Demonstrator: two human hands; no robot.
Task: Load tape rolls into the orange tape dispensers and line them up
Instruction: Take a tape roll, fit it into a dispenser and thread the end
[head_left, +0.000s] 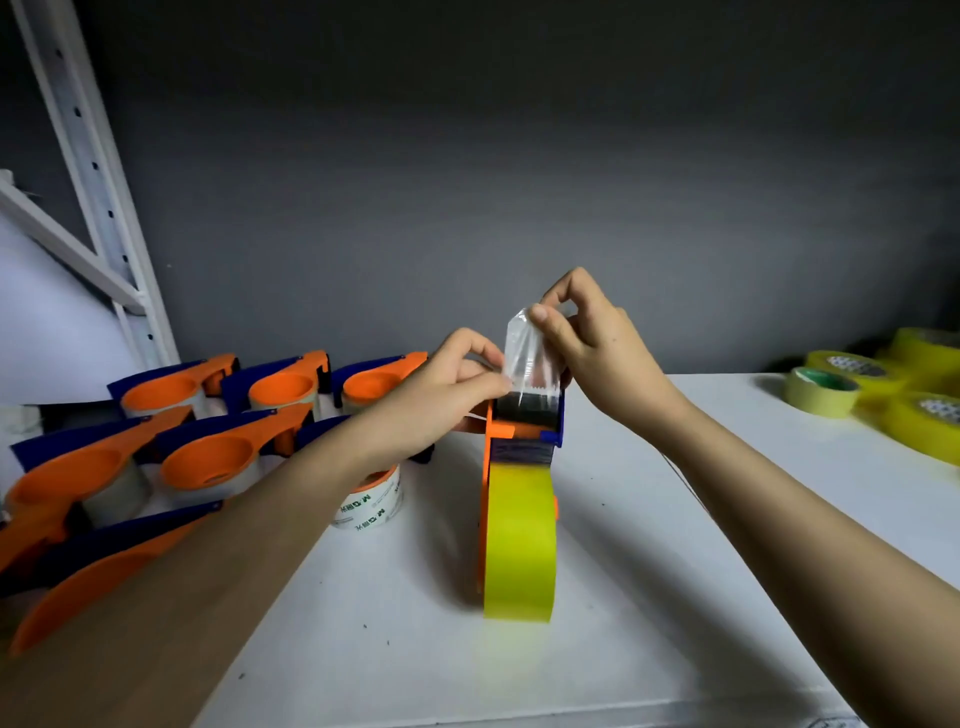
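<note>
Here, tape end (527, 353) between both hands.

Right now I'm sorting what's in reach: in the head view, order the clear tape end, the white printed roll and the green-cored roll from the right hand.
1. clear tape end, pinched in the right hand.
2. white printed roll, lower left.
3. green-cored roll, far right.

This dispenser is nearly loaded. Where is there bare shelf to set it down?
Bare shelf lies between the yellow-green roll and the spare tape rolls at right, also nearer the camera. Left is crowded with orange dispensers.
</note>
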